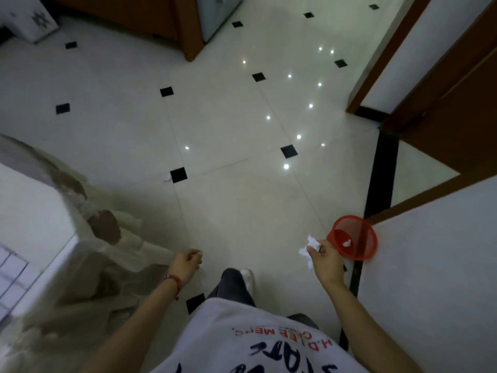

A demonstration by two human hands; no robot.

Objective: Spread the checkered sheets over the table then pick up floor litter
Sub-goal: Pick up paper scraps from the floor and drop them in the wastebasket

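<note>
The white T-shirt (242, 343) carries upside-down red print, partly readable as "H.D." and "MERC".

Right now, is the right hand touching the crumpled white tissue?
Touching: the head view shows the right hand pinching the crumpled white tissue between its fingers.

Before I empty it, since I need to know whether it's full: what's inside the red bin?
Inside the red bin, one small white scrap lies on the bottom. Its near wall hides the rest.

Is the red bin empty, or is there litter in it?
Not empty: the red mesh bin stands upright against the wall, with a small white scrap visible inside.
</note>
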